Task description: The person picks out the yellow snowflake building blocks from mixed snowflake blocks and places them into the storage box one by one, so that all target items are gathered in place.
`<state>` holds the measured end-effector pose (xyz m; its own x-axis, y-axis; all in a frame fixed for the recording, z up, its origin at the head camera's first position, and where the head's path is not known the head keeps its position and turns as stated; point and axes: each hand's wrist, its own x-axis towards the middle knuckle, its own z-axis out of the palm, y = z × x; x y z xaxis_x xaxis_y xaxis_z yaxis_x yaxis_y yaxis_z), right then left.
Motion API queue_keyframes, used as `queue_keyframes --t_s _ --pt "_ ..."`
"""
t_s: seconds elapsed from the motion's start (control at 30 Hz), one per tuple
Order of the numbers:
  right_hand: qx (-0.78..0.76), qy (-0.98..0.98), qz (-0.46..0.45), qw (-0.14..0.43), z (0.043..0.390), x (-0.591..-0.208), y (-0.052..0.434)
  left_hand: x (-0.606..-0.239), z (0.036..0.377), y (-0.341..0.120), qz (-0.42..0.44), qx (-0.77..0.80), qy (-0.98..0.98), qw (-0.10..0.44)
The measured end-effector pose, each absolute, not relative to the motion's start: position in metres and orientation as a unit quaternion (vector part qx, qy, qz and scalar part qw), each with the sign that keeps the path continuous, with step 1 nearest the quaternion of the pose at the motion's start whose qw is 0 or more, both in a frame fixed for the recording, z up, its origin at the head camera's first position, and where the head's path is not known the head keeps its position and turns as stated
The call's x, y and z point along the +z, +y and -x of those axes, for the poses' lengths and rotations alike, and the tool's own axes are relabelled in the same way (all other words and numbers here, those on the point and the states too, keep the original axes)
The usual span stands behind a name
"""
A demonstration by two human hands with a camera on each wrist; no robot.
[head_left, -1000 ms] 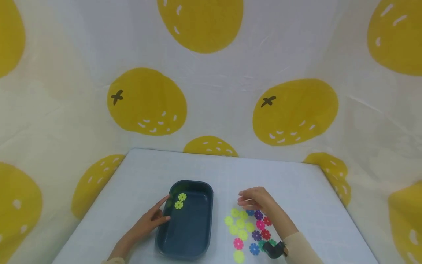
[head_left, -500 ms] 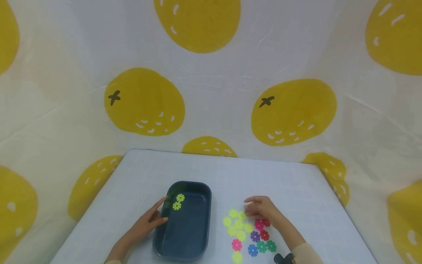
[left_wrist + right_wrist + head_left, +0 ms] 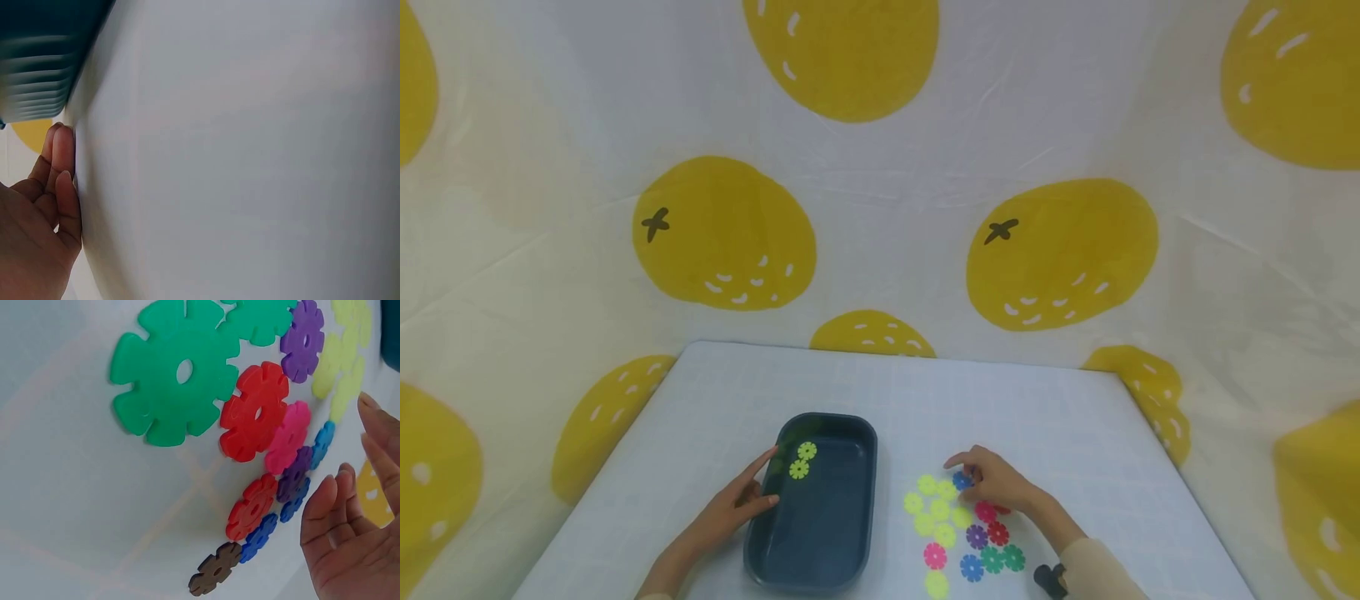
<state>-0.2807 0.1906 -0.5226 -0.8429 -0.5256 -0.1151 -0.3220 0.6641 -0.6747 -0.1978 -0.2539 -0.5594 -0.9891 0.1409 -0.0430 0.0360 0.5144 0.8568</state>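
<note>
My left hand [image 3: 726, 512] rests its extended index finger and thumb on the left rim of a dark blue-green tray [image 3: 820, 533]. Two yellow flower-shaped discs [image 3: 799, 469] lie inside, near its upper left corner. In the left wrist view, the other fingers of the left hand [image 3: 37, 231] lie on the cloth beside the tray's ribbed wall. My right hand [image 3: 996, 482] hovers over the far edge of a spread of flower discs, thumb and index apart near a blue disc [image 3: 962, 481] and yellow discs [image 3: 939, 509]. Nothing shows between its fingers in the right wrist view.
Green [image 3: 165, 394], red [image 3: 245, 434], pink, purple, blue and brown [image 3: 212, 570] discs lie flat on the white cloth [image 3: 760, 379], close together. A lone yellow disc [image 3: 937, 584] lies nearest the front. A curtain with yellow fruit prints surrounds the table.
My right hand has come down from beyond the discs to just over their far edge, its thumb and index now more spread. The left hand stays on the tray.
</note>
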Motion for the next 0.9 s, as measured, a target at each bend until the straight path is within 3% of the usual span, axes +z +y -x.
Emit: queue_keyframes --t_s 0.9 --pt "-0.275 0.918 0.218 0.186 0.279 -0.522 0.175 -0.559 0.199 -0.254 -0.023 0.482 0.873 0.073"
